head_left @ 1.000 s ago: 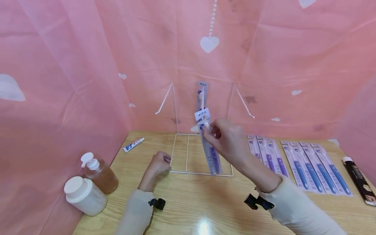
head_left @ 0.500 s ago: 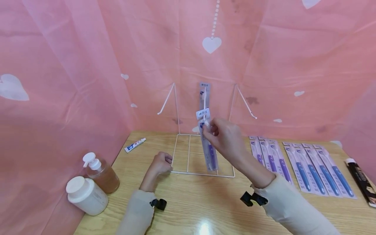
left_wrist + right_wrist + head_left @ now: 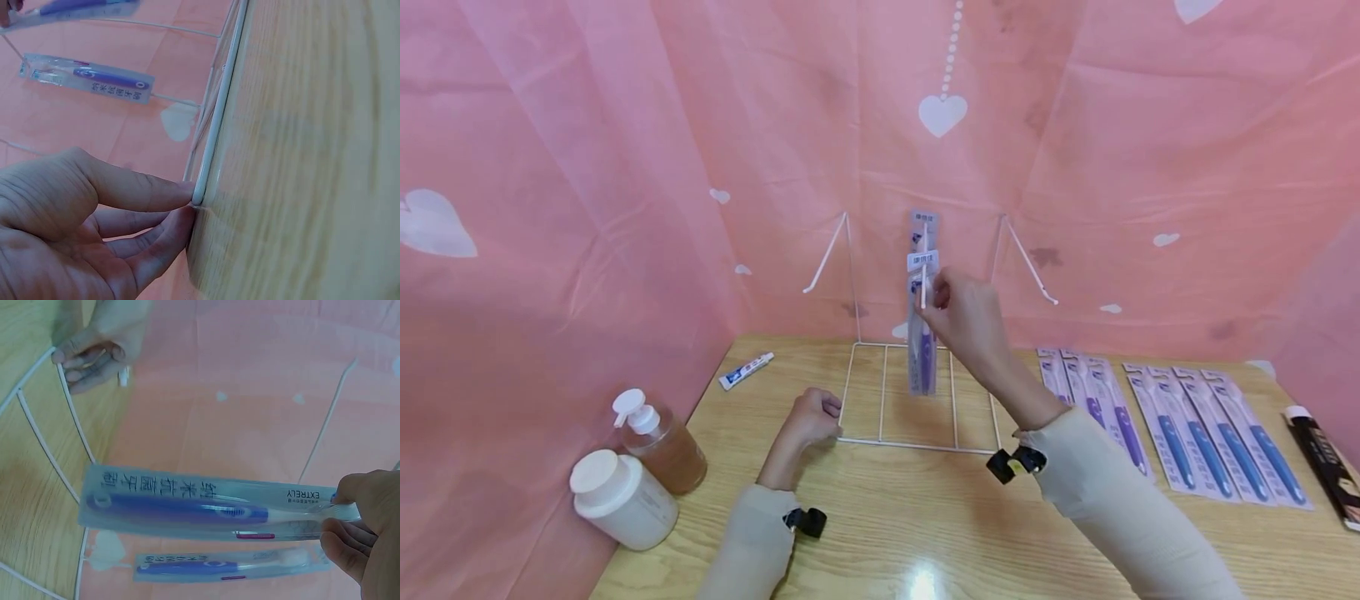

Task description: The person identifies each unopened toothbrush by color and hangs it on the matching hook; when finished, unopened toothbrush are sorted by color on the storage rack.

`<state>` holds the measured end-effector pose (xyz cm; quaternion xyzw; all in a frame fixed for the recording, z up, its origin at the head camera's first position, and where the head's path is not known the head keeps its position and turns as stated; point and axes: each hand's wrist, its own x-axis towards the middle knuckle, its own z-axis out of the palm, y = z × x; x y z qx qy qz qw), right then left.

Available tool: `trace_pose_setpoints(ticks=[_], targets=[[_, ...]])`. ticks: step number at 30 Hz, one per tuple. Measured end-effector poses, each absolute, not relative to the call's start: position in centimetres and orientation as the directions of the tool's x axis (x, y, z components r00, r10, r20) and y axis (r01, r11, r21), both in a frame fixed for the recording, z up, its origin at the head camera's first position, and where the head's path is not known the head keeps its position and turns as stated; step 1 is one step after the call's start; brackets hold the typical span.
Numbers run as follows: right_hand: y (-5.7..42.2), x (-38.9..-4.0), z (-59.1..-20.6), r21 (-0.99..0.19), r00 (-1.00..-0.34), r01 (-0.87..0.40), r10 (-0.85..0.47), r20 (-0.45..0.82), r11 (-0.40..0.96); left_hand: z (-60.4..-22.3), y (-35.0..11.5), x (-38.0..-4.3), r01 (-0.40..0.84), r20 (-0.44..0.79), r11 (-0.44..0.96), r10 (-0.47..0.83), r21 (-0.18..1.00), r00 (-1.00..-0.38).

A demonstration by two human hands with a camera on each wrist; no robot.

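A packaged purple toothbrush hangs upright from my right hand, which pinches the pack near its top. The middle hook of the white wire rack appears to pass through the pack's card top; in the right wrist view that end is hidden by the fingers. Behind it a second packaged toothbrush hangs at the back of the same hook. With thumb and fingers my left hand pinches the front left corner of the rack's base wire on the wooden table.
Packs of purple toothbrushes and blue toothbrushes lie in rows at right, beside a black tube. At left are a small toothpaste tube, a pump bottle and a white jar. Side hooks jut forward.
My right hand has moved up and back toward the rack with the toothbrush pack, which has swung from tilted to upright. The left hand stays on the rack corner.
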<state>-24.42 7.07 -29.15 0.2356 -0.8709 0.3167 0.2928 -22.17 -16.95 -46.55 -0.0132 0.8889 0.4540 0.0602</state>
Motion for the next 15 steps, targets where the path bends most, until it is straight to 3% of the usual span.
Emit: trace_pose_setpoints(ticks=[15], targets=[[5.5,-30.5,-28.6,-0.476,-0.794,-0.442,-0.085,0.602,0.76,-46.4,-17.0,-22.1,-0.09,-0.136,0.581,0.037,0.809,-0.99]])
